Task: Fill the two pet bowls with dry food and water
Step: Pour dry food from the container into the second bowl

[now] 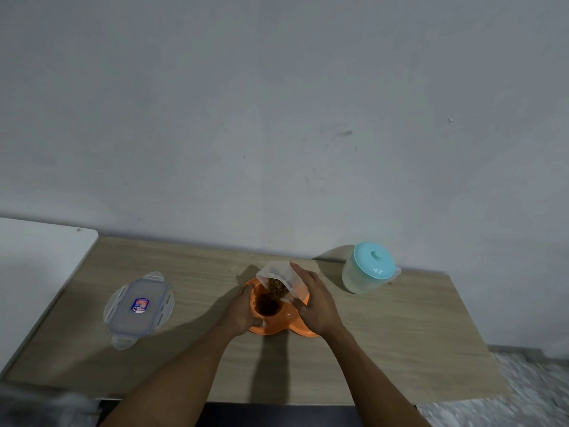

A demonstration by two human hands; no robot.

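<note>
While kibble (275, 291) pours from the tilted clear container (278, 277), right hand (317, 306) fingers wrapped around it, left hand (241, 309) steadying the orange double bowl (284, 318) mid-bench (385, 334): overtipping risks overflow into the water well.

Scuffed grey wall (277, 103) behind a wood-grain table (400, 349), speckled floor (529, 396).

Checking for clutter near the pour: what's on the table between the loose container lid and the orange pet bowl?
Nothing: the head view shows bare wooden table between the lid and the orange pet bowl.
</note>
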